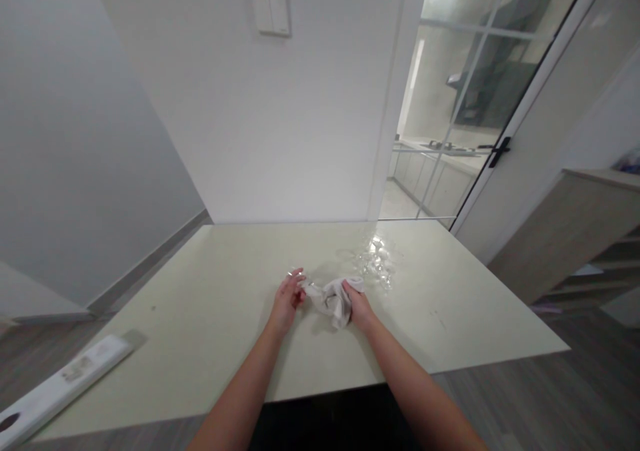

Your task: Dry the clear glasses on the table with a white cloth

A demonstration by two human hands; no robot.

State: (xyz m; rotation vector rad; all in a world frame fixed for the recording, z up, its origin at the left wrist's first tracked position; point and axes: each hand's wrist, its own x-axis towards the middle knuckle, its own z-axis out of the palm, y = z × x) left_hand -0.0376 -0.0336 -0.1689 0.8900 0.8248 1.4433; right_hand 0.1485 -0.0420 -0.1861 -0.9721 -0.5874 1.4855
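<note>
The long white box [65, 379] lies at my left, on the near edge of the pale table [200, 344]. Ahead, above the tabletop, my right hand [359, 306] grips a crumpled white cloth [336, 301], thumb over it. The cloth hangs between my two hands. My left hand [287, 299] is half curled beside a clear, shiny thing [309, 283]; I cannot tell whether its fingers close on it. Just beyond the cloth, to the right, clear shiny pieces [376, 262] lie clustered. Behind the table stands a white wall [300, 118].
</note>
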